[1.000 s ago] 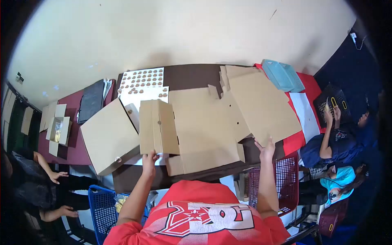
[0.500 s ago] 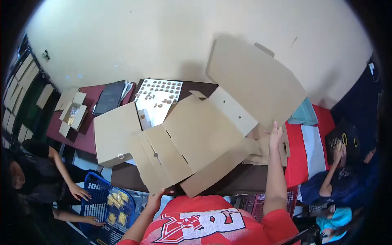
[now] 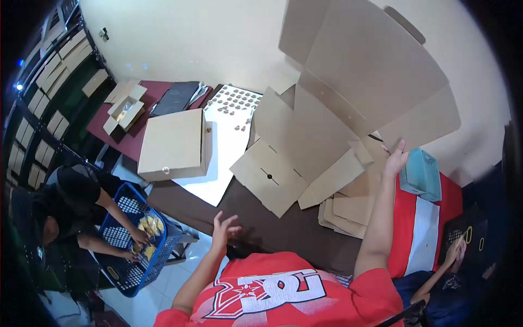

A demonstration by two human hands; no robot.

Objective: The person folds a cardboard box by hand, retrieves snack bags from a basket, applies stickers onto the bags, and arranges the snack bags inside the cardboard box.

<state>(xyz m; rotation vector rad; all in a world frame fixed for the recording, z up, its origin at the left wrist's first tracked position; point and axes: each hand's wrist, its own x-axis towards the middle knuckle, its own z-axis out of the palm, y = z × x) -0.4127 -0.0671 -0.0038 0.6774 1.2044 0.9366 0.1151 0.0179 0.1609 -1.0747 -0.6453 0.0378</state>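
Note:
A large unfolded cardboard box (image 3: 327, 125) stands tilted over the dark table, its lid raised toward the wall and its slotted flap hanging toward me. My right hand (image 3: 396, 159) is at the box's right side, its fingers closed at the lower edge of the cardboard. Apart from the box, my left hand (image 3: 223, 231) is held over the table's front edge with fingers spread and nothing in them. Left of the unfolded box sits a closed cardboard box (image 3: 171, 143) with a small round sticker on its front.
Flat cardboard pieces (image 3: 346, 215) are stacked under the unfolded box. A sticker sheet (image 3: 231, 109) lies behind. Teal baskets (image 3: 419, 173) stand at right on red-and-white cloth. At left, another person reaches into a blue basket (image 3: 131, 204) of packets. Someone else's hands show far right.
My left hand has let go of the unfolded box's front flap and opened. The box has swung up and rightward with my right hand. The person at left now reaches deeper into the basket.

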